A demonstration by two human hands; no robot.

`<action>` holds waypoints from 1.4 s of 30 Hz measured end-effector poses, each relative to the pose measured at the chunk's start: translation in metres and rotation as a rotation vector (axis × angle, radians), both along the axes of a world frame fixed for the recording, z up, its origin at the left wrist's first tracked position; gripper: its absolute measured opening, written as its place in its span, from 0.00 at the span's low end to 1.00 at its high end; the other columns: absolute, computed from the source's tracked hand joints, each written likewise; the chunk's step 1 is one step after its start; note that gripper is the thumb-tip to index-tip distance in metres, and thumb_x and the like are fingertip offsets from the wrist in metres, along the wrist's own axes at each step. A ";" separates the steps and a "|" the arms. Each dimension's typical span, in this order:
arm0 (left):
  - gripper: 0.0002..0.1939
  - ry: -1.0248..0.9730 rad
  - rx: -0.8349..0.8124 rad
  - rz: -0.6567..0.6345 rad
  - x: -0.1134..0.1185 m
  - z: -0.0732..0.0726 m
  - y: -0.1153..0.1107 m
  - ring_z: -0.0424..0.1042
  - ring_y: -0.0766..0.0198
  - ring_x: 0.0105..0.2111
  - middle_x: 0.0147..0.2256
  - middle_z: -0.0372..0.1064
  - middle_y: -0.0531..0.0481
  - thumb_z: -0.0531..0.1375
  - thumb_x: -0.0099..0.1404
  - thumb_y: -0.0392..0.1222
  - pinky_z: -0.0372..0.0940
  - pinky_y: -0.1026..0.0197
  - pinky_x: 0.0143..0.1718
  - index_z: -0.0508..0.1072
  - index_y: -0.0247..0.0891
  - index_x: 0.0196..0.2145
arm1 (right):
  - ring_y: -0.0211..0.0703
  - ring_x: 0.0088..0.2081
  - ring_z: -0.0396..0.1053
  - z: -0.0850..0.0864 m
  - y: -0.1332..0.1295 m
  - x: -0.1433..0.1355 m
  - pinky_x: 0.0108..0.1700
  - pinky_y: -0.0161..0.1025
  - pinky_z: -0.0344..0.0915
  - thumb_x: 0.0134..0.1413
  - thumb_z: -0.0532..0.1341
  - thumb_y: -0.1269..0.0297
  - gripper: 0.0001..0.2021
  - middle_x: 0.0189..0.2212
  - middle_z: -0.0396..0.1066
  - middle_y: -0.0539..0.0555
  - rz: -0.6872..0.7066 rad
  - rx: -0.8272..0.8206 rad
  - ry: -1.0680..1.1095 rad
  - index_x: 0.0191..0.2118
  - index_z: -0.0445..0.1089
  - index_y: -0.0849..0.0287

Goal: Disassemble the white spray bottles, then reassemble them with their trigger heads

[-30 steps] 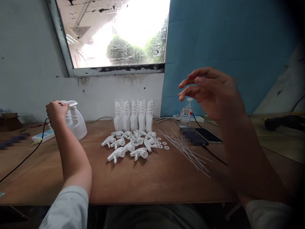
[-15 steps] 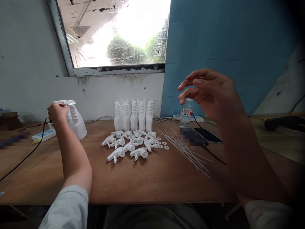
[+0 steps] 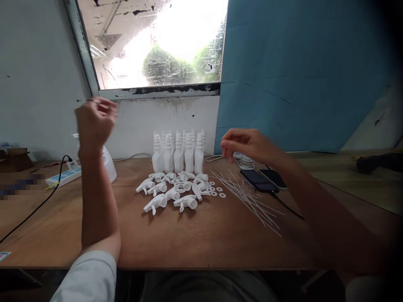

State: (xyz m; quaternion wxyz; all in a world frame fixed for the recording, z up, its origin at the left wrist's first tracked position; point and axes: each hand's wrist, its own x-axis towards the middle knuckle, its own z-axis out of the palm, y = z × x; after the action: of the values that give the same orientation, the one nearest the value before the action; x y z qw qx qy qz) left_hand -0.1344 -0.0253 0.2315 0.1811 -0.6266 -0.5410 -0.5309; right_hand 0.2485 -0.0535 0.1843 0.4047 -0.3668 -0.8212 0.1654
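We list bottles [image 3: 178, 157] untopped; triggers [image 3: 189, 202], washers [image 3: 224, 196], tubes [image 3: 250, 203] unfitted. Left-side bottle [image 3: 110, 167]: mostly hidden, completion unclear. Left hand [image 3: 95, 123]: curled, contents cannot tell. Right hand [image 3: 247, 143]: fingers loosely apart.

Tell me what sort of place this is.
Probably a small workshop or hand-assembly bench. A wooden table carries upright rows of matching white bottles, a cluster of loose trigger spray heads, and a spread of thin white tubes.
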 end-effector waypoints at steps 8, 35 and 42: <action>0.17 0.656 -0.426 -0.799 0.133 -0.105 -0.012 0.72 0.61 0.38 0.40 0.73 0.46 0.52 0.70 0.52 0.69 0.58 0.39 0.72 0.38 0.41 | 0.41 0.29 0.68 -0.091 0.040 0.024 0.31 0.35 0.58 0.51 0.60 0.62 0.08 0.29 0.74 0.54 -0.058 -0.286 -0.682 0.32 0.73 0.61; 0.17 0.231 -0.548 -1.010 0.125 -0.224 -0.028 0.70 0.59 0.48 0.50 0.69 0.44 0.57 0.67 0.44 0.65 0.56 0.52 0.67 0.39 0.52 | 0.41 0.32 0.66 -0.147 0.070 0.033 0.35 0.35 0.60 0.48 0.62 0.66 0.07 0.30 0.71 0.54 0.043 -0.264 -0.536 0.33 0.73 0.64; 0.19 0.046 -0.719 -1.035 0.124 -0.221 -0.020 0.70 0.60 0.46 0.48 0.70 0.45 0.58 0.66 0.47 0.68 0.61 0.42 0.68 0.38 0.52 | 0.36 0.28 0.63 -0.141 0.042 0.002 0.32 0.33 0.60 0.54 0.63 0.60 0.09 0.27 0.68 0.51 -0.016 0.001 -0.123 0.31 0.71 0.62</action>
State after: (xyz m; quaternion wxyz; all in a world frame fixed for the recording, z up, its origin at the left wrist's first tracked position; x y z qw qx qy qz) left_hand -0.0105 -0.0455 0.0103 -0.3095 -0.8402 -0.3084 -0.3213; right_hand 0.2502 -0.0115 0.0436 0.3549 -0.3826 -0.8417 0.1387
